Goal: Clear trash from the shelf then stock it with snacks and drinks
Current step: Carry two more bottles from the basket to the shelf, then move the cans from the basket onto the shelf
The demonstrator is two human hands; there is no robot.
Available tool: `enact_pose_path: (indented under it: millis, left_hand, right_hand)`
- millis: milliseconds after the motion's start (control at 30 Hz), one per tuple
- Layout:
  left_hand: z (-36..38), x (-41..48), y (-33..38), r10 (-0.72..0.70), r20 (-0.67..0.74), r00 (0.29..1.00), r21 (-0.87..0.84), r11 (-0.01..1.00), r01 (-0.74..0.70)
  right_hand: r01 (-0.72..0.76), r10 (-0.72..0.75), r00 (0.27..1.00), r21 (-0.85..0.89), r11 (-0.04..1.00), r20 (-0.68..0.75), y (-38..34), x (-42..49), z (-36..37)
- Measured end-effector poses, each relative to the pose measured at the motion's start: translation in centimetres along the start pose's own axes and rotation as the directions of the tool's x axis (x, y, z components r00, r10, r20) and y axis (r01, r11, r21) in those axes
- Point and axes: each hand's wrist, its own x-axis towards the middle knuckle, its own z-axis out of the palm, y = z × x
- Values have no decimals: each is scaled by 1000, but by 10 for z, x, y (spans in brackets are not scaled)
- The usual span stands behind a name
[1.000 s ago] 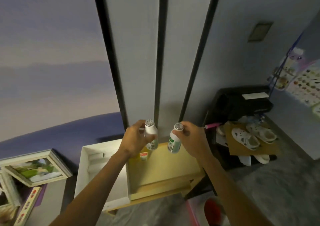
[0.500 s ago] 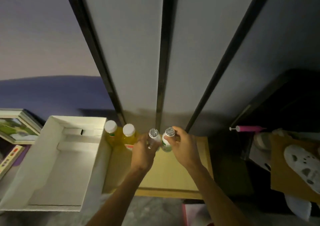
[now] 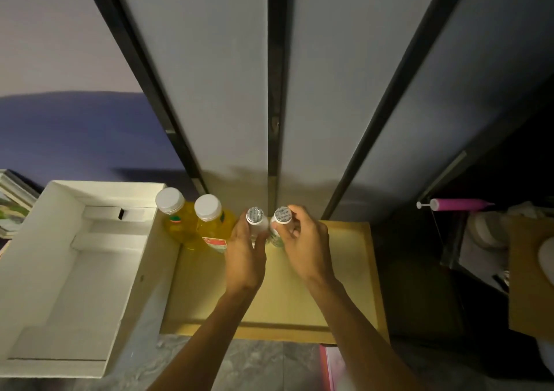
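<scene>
A low yellow wooden shelf (image 3: 344, 270) stands against the grey panelled wall. Two yellow juice bottles (image 3: 207, 222) with white caps stand upright at its back left. Right of them are two small white drink bottles with foil tops. My left hand (image 3: 244, 255) wraps the left small bottle (image 3: 255, 218). My right hand (image 3: 302, 240) grips the right small bottle (image 3: 281, 219), which carries a green label. Both small bottles stand upright side by side at the back of the shelf. Whether their bases touch the shelf is hidden by my hands.
An open white cardboard box (image 3: 75, 270) sits directly left of the shelf. Picture frames (image 3: 12, 201) lie at the far left. A dark rack (image 3: 479, 240) with a pink tool (image 3: 455, 204) and cardboard (image 3: 530, 276) is to the right. Something pink (image 3: 329, 366) lies on the floor in front.
I have come closer to the shelf and look down on it. Both hands have lowered the small bottles to the shelf's back, beside the juice bottles.
</scene>
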Motion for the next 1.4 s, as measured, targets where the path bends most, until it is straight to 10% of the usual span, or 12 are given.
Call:
enact_pose_path:
  millis: [267, 500, 900, 1400]
  left_hand:
    - [0, -5, 5, -73, 3, 997, 75, 995, 72]
    - [-63, -11, 61, 148, 75, 986, 117, 981, -156]
    - [-316, -1, 206, 287, 190, 939, 421, 840, -342]
    - [-619, -197, 151, 60, -400, 915, 446, 885, 137]
  right_hand:
    - [-27, 28, 1000, -69, 997, 11, -3, -5, -3]
    - [-37, 51, 997, -252, 967, 50, -36, -18, -60]
    - [44, -30, 999, -477, 878, 37, -279, -89, -194]
    - [500, -342, 807, -251, 829, 481, -486, -200, -27]
